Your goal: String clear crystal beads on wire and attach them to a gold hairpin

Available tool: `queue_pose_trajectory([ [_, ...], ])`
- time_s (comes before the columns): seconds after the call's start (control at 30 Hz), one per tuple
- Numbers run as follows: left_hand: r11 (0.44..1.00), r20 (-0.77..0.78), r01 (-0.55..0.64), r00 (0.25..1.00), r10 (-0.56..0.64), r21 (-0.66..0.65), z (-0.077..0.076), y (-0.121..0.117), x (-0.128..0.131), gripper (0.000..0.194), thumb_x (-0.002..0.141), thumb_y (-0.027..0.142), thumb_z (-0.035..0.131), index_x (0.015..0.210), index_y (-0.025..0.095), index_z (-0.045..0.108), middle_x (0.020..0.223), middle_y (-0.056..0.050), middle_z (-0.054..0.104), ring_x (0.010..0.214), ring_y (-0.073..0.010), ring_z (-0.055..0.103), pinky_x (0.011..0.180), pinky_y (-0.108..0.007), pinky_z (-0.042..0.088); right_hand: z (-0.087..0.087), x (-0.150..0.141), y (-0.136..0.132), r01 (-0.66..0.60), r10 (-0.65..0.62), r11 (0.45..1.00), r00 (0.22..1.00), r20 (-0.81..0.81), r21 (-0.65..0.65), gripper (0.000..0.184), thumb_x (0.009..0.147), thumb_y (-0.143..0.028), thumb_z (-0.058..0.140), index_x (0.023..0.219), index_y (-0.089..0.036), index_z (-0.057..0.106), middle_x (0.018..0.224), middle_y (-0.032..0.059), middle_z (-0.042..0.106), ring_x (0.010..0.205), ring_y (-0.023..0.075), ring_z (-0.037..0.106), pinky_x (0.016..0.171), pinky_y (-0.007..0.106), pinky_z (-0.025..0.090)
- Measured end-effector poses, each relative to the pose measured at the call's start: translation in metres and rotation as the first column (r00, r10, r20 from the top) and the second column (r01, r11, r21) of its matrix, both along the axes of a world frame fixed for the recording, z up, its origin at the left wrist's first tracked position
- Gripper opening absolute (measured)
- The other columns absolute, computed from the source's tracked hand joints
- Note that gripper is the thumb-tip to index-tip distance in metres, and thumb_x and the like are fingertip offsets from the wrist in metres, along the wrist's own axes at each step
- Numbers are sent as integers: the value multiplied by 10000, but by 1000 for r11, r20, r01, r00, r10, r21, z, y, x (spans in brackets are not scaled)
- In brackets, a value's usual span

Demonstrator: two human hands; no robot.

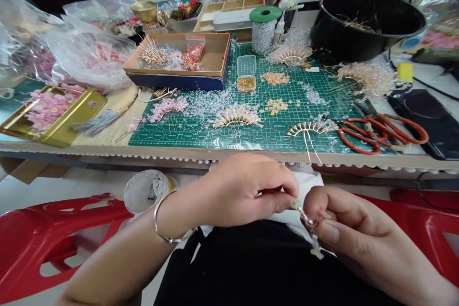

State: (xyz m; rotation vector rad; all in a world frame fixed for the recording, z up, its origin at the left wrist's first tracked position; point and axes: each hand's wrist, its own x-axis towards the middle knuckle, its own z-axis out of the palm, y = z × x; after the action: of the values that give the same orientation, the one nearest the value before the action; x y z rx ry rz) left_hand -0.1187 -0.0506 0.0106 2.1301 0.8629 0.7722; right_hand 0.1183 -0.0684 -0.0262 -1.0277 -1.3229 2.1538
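Above my lap, my left hand (251, 193) pinches the upper end of a small strand of clear beads (311, 233) with pale flower-like pieces at its ends. My right hand (353, 224) holds the strand's middle between thumb and curled forefinger, and a small pink bit shows at its fingertips. Beyond my hands, a beaded hair comb (236, 117) with metal prongs lies on the green cutting mat (193, 138). A barer gold comb (306, 128) is to its right, and a pink flower comb (168, 109) to its left. Pastel flower pieces (276, 106) lie in a small pile.
Orange-handled scissors (358, 136) and a dark phone (430, 124) lie at the right. Behind stand a black basin (369, 24), a green spool (265, 14) and a cardboard box (179, 79). A gold tin (68, 124) holds pink flowers. Red stools (64, 244) flank my lap.
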Motion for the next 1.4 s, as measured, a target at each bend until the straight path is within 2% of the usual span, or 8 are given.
queue_pose_trajectory([
  [0.2, 973, -303, 152, 932, -199, -172, 27, 22, -4, 151, 939, 160, 606, 834, 178, 713, 801, 20, 709, 782, -120, 631, 687, -231, 424, 6, -6, 9, -195, 166, 972, 965, 204, 132, 354, 953, -562, 611, 795, -246, 582, 665, -38, 500, 589, 120, 383, 518, 224, 331],
  [0.37, 973, -567, 83, 822, 56, 217, 36, 5, 9, 199, 907, 112, 549, 743, 174, 641, 719, -2, 622, 622, -157, 537, 527, -316, 306, 2, -14, 16, -116, 34, 961, 951, 307, 252, 314, 949, -522, 604, 799, -245, 604, 688, -3, 506, 604, 153, 420, 499, 256, 355],
  [0.53, 771, -487, 64, 807, 334, 634, 29, -18, 23, 139, 888, 107, 530, 815, 147, 640, 672, -21, 550, 599, -196, 505, 497, -334, 303, 0, -15, 20, 38, -131, 943, 956, 264, 331, 231, 878, -440, 699, 768, -242, 652, 645, -11, 527, 599, 161, 454, 545, 279, 430],
  [0.73, 754, -561, 159, 767, 312, 637, 33, -18, 30, 140, 865, 77, 534, 799, 135, 643, 676, -33, 559, 602, -188, 503, 486, -333, 304, 0, -21, 23, 102, -224, 919, 930, 293, 380, 209, 738, -373, 806, 657, -251, 657, 591, -17, 566, 582, 165, 488, 502, 266, 409],
  [0.87, 743, -460, 99, 836, 298, 662, 24, -25, 32, 215, 890, 73, 461, 819, 129, 656, 632, -27, 557, 529, -172, 452, 471, -340, 269, -2, -17, 26, 233, -255, 957, 959, 120, 173, 202, 793, -399, 808, 756, -240, 689, 656, -10, 588, 597, 140, 468, 503, 239, 374],
  [1.07, 938, -152, -270, 940, 306, 218, -20, -29, 28, 156, 917, 155, 509, 819, 165, 631, 570, 38, 544, 503, -112, 438, 512, -283, 315, -10, -14, 25, 284, -288, 957, 954, -81, -57, 294, 826, -490, 776, 788, -227, 650, 527, -95, 279, 474, 74, 139, 404, 212, 172],
  [1.2, 901, -40, -295, 954, 298, -318, -28, -21, 25, 244, 977, 277, 538, 756, 182, 578, 598, 51, 523, 551, -95, 458, 536, -219, 371, -11, -19, 23, 265, -283, 954, 950, -134, -141, 275, 827, -477, 780, 788, -232, 661, 534, -105, 216, 476, 73, 121, 409, 207, 167],
  [1.4, 932, -28, -293, 955, 294, -215, -17, -18, 21, 160, 970, 326, 605, 978, 182, 673, 1009, -60, 715, 947, -193, 632, 857, -332, 471, -10, -23, 23, 260, -280, 954, 951, -133, -150, 260, 836, -420, 801, 772, -211, 660, 533, -89, 342, 475, 62, 148, 417, 206, 166],
])
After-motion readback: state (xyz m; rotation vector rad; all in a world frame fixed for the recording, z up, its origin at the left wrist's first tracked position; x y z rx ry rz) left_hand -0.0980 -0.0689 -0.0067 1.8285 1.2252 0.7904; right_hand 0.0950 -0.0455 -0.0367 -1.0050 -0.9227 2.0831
